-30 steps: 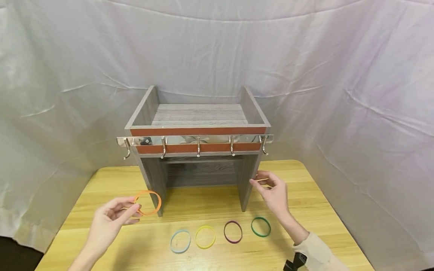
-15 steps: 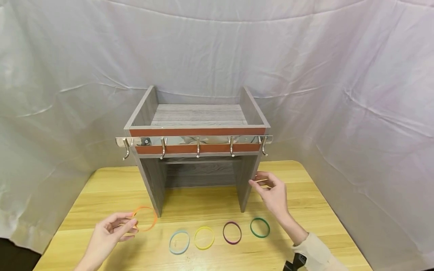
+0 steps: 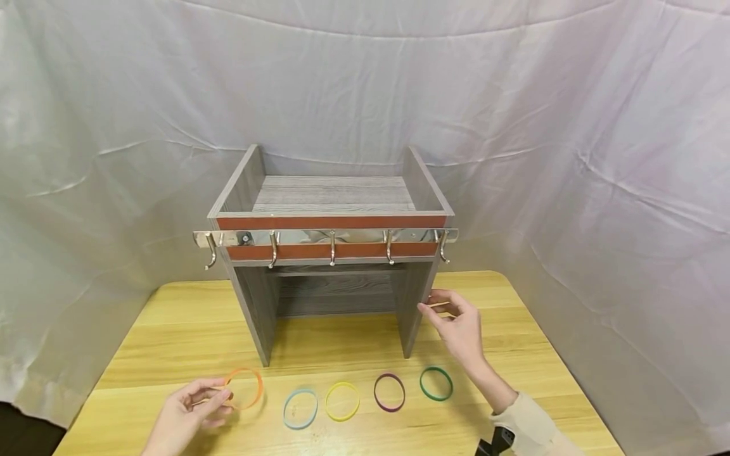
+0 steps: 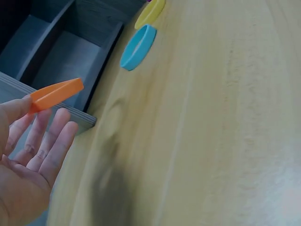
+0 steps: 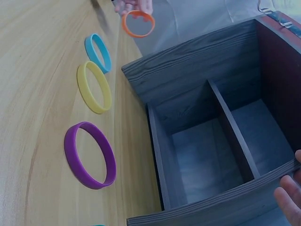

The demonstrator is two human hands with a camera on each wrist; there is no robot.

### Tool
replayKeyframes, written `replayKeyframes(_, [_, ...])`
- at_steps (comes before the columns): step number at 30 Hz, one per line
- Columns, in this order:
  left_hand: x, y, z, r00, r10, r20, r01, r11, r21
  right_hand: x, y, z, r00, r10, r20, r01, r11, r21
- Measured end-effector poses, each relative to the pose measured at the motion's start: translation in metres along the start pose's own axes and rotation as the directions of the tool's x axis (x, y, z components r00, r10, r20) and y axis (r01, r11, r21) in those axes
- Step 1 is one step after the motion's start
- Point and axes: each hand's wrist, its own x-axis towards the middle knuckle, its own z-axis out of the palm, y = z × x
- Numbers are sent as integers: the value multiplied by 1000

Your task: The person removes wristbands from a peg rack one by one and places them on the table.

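Note:
My left hand [image 3: 191, 411] pinches an orange silicone wristband [image 3: 260, 387] at its left side, low over the table left of the shelf unit. In the left wrist view that wristband [image 4: 56, 94] sits between thumb and index finger, the other fingers spread loosely. My right hand [image 3: 459, 326] grips the front edge of the right side panel of a grey wooden shelf unit [image 3: 413, 304], thumb and fingers on either side of it. A light blue wristband [image 3: 285, 413], a yellow one [image 3: 327, 405], a purple one [image 3: 376, 394] and a green one [image 3: 422, 386] lie in a row before the unit.
A metal rail [image 3: 302, 237] with several hooks runs across the unit's upper front over red strips. The wooden table [image 3: 502, 380] bears everything. Grey cloth [image 3: 342, 82] hangs behind and at both sides.
My left hand has come down toward the table and slightly nearer to me, with the orange wristband in it. The right hand keeps its grip on the panel.

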Motion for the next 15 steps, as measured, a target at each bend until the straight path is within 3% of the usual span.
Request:
replayKeyframes(7, [0, -14, -3, 994, -69, 90, 78, 992, -100, -1, -2, 1, 1000, -1, 0, 1, 1000, -1])
replayKeyframes(15, [3, -24, 1, 978, -166, 125, 183, 974, -134, 0, -1, 1, 1000, -1, -1, 1, 1000, -5])
